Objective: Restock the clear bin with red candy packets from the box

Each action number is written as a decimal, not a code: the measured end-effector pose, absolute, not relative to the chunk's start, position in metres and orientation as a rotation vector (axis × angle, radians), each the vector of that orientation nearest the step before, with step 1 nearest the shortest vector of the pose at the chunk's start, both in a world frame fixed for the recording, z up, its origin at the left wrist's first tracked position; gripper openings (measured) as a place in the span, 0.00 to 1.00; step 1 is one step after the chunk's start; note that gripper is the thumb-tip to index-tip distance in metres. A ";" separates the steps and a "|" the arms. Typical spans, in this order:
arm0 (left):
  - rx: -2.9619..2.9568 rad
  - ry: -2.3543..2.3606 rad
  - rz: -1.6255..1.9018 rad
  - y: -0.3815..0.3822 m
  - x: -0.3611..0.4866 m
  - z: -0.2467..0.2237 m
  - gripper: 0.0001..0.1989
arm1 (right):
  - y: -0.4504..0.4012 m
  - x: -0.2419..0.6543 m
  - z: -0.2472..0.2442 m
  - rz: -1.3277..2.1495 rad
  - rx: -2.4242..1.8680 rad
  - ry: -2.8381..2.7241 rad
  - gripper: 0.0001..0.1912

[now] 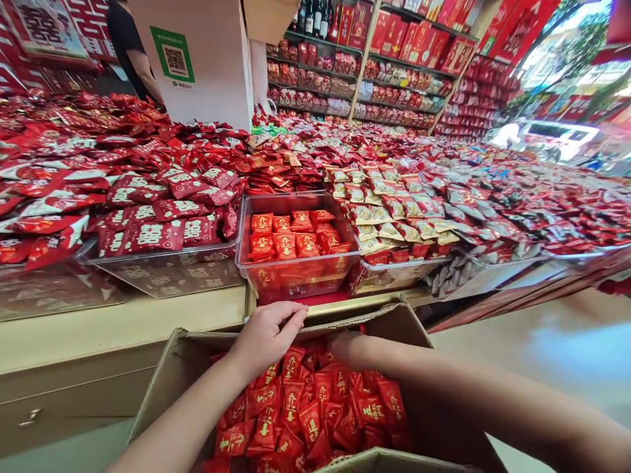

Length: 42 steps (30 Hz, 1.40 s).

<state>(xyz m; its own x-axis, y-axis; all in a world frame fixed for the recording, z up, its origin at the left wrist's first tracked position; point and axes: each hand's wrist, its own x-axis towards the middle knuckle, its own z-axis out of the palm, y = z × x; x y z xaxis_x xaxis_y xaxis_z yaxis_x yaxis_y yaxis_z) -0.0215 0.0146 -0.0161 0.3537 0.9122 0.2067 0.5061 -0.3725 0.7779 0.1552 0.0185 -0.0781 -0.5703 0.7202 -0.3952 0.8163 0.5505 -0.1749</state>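
Observation:
A cardboard carton (158, 387) in front of me holds many small red candy packets (310, 420) with gold lettering. My left hand (271, 332) is over the carton's far rim, thumb and forefinger drawn together; whatever may be in them is hidden. Down inside the carton, at its far side, my right hand (348, 348) is among the packets. Its fingers are blurred and mostly out of sight. Just beyond the carton stands a clear plastic bin (296, 272), where similar red packets (286, 246) lie in rows.
Maroon packets (158, 230) fill a bin to the left. Cream-and-red packets (389, 210) are heaped in another bin on the right. A white box (207, 72) with a QR code stands behind. At the back left is a person's arm (142, 69). A drawer (73, 401) is below the counter.

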 end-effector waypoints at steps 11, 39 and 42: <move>1.862 1.222 0.868 0.016 -0.024 -0.019 0.11 | 0.020 0.164 -0.065 -0.527 1.095 2.525 0.09; 1.101 0.722 0.553 -0.004 -0.014 -0.010 0.37 | 0.015 0.184 0.044 -1.366 1.705 3.204 0.07; 1.274 0.898 0.540 -0.001 -0.015 -0.013 0.23 | 0.042 0.183 0.080 -0.689 1.903 3.471 0.06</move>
